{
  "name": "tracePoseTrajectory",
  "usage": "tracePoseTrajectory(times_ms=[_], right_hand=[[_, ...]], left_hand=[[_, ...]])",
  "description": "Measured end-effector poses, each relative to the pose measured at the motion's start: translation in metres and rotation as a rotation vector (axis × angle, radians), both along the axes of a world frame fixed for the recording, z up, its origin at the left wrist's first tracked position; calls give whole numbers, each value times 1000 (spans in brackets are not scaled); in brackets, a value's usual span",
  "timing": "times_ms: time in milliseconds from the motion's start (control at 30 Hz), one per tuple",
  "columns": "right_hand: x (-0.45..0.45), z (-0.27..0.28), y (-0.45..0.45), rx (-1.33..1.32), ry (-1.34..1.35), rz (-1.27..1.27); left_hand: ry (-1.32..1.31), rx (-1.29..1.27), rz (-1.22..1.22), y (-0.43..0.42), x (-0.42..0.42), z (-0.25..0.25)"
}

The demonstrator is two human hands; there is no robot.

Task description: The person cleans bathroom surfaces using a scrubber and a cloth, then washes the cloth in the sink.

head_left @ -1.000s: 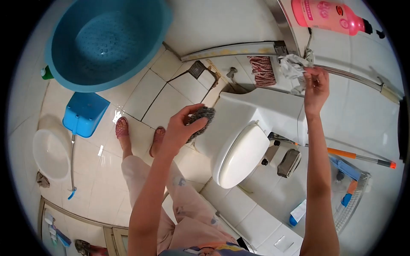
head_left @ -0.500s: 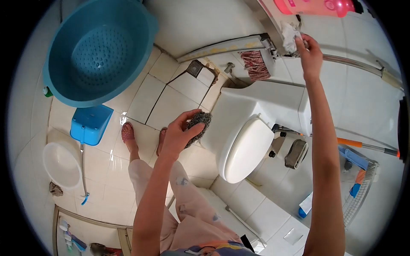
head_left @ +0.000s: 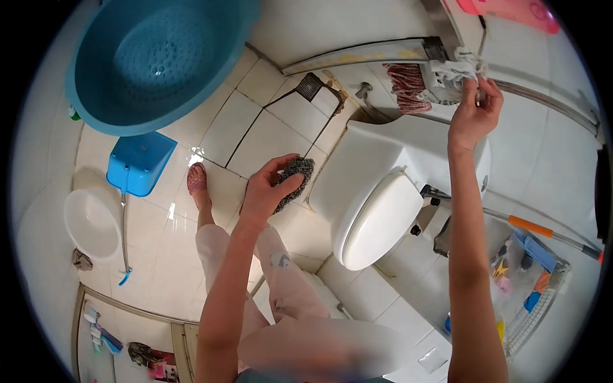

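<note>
Fingers and thumb of my left hand (head_left: 267,191) are closed round a dark grey scouring pad (head_left: 296,182), held in front of the white toilet (head_left: 377,217). Up at the right, my right hand (head_left: 476,112) pinches a crumpled white cloth (head_left: 461,71) beside the end of the metal rail (head_left: 543,102). The cloth hangs near the corner of the glass panel's frame. A red and white striped mop head (head_left: 407,88) is just left of it.
A large blue basin (head_left: 159,64) is at the upper left, above a blue dustpan (head_left: 139,165) and a white bucket (head_left: 93,223). A pink bottle (head_left: 517,13) is at the top right. An orange-handled pole (head_left: 530,226) and a wire basket (head_left: 533,316) lie at the right.
The view has shifted, and the pink bottle is now mostly out of frame. The white cloth in my right hand is more spread out and hangs lower beside the mop head. My left hand still holds the pad.
</note>
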State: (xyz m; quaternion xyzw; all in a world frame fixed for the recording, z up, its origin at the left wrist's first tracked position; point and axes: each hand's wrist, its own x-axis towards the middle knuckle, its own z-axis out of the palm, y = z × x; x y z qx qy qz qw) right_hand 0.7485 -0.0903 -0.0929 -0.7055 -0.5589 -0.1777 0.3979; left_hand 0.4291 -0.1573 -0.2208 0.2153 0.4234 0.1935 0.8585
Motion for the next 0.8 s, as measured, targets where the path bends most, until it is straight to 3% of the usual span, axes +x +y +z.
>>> tracePoseTrajectory(times_ms=[133,267,333,400,567,600,800], right_hand=[[-14,15,-13,-152,96,-36],[-28,-35,-5,-55,-104,-72],[-34,-77,-21,-318,183,-97],[-65,-93,-66,-409,167,-28],[-162,-69,-230,-853,903,-305],[-180,-67,-265,-758,1037,-334],[-259,-21,-409,-694,1191,-506]], left_hand=[[-28,-6,63,-5,4,11],[-11,34,37,-21,-5,11],[37,-3,58,-35,-15,13],[64,-51,105,-50,-30,21],[92,-158,202,-93,-91,39],[113,-188,194,-97,-107,47],[231,-205,294,-139,-226,102]])
